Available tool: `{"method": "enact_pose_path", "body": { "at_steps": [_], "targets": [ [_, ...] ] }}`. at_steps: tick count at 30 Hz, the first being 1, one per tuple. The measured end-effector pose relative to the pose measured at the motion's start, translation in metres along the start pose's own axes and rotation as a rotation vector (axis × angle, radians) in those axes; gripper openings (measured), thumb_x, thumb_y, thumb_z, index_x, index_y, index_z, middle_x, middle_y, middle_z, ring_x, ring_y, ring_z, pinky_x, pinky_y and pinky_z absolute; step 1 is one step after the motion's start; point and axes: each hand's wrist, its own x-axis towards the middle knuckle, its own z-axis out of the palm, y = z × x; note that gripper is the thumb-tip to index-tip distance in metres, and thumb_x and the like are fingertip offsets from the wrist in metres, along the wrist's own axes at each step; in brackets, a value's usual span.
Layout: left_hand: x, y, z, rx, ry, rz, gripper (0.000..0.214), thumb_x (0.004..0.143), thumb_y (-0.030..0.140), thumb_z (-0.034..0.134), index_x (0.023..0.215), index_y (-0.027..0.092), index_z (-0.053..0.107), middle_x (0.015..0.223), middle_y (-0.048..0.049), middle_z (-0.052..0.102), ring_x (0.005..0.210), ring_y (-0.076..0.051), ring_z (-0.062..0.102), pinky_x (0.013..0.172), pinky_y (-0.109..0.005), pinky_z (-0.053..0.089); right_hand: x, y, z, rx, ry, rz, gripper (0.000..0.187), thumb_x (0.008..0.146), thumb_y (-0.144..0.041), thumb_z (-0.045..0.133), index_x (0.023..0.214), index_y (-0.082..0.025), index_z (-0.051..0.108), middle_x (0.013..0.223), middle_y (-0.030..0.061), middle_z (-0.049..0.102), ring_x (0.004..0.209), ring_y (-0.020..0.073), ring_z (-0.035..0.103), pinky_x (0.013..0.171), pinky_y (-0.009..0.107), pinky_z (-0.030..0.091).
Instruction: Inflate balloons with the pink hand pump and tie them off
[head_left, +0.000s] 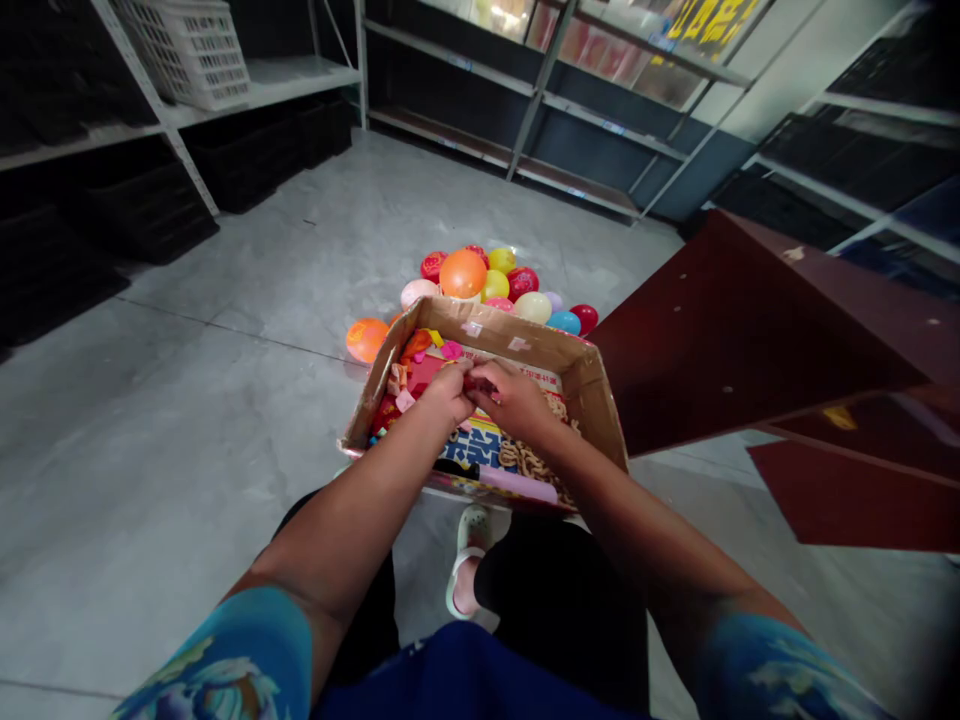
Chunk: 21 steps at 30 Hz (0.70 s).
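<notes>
My left hand (448, 393) and my right hand (511, 398) meet above an open cardboard box (609, 420), fingers closed and pinched together. Between their fingertips shows a bit of a small red balloon (471, 382), limp and mostly covered by the fingers. Inside the box, loose uninflated balloons (417, 345) in several colours lie at the left. Tan cord-like loops (525, 460) are heaped at the right. A pink and black tube, looking like a hand pump (517, 484), lies along the near wall.
Several inflated balloons (463, 273) rest on the grey floor (247, 400) just beyond the box. Dark red boards (697, 340) stand close at the right. Metal shelves (525, 95) line the back, with black crates (247, 150) and a white basket (187, 50) at the left.
</notes>
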Motion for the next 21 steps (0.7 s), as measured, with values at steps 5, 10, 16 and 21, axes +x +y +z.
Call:
{"method": "enact_pose_path", "body": {
  "at_steps": [5, 10, 16, 21],
  "targets": [
    [0.001, 0.014, -0.005, -0.287, 0.036, 0.022, 0.019, 0.084, 0.000, 0.040, 0.074, 0.013, 0.051, 0.064, -0.0009, 0.055, 0.048, -0.003, 0.049, 0.041, -0.012, 0.030, -0.043, 0.023, 0.010, 0.052, -0.340, 0.230, 0.014, 0.071, -0.024, 0.065, 0.084, -0.018, 0.061, 0.076, 0.0016, 0.063, 0.065, 0.0143, 0.054, 0.058, 0.024, 0.040],
    [-0.001, 0.031, -0.011, -0.353, -0.017, 0.006, 0.021, 0.088, 0.011, 0.043, 0.067, 0.016, 0.042, 0.046, 0.0088, 0.027, 0.031, -0.003, 0.018, 0.032, -0.016, 0.010, -0.070, 0.039, 0.027, -0.169, -0.992, 0.224, 0.025, 0.067, -0.017, 0.062, 0.092, -0.017, 0.067, 0.085, 0.0057, 0.068, 0.068, 0.0162, 0.058, 0.058, 0.024, 0.039],
    [-0.002, 0.042, -0.017, -0.396, -0.025, 0.059, 0.032, 0.093, 0.037, 0.039, 0.070, 0.016, 0.048, 0.043, 0.0091, 0.021, 0.030, -0.005, 0.017, 0.032, -0.018, 0.010, -0.076, 0.049, 0.026, -0.129, -0.986, 0.184, 0.031, 0.068, -0.024, 0.061, 0.097, -0.017, 0.067, 0.090, 0.0057, 0.068, 0.072, 0.0180, 0.058, 0.061, 0.026, 0.042],
    [-0.002, 0.059, -0.025, -0.329, 0.015, 0.195, 0.023, 0.092, 0.023, 0.039, 0.077, 0.014, 0.053, 0.044, 0.0066, 0.033, 0.033, -0.005, 0.029, 0.034, -0.016, 0.020, -0.087, 0.069, -0.022, 0.215, -0.729, 0.340, 0.044, 0.066, -0.031, 0.068, 0.108, -0.019, 0.062, 0.099, 0.0036, 0.065, 0.083, 0.0185, 0.059, 0.070, 0.027, 0.046]
  ]
}}
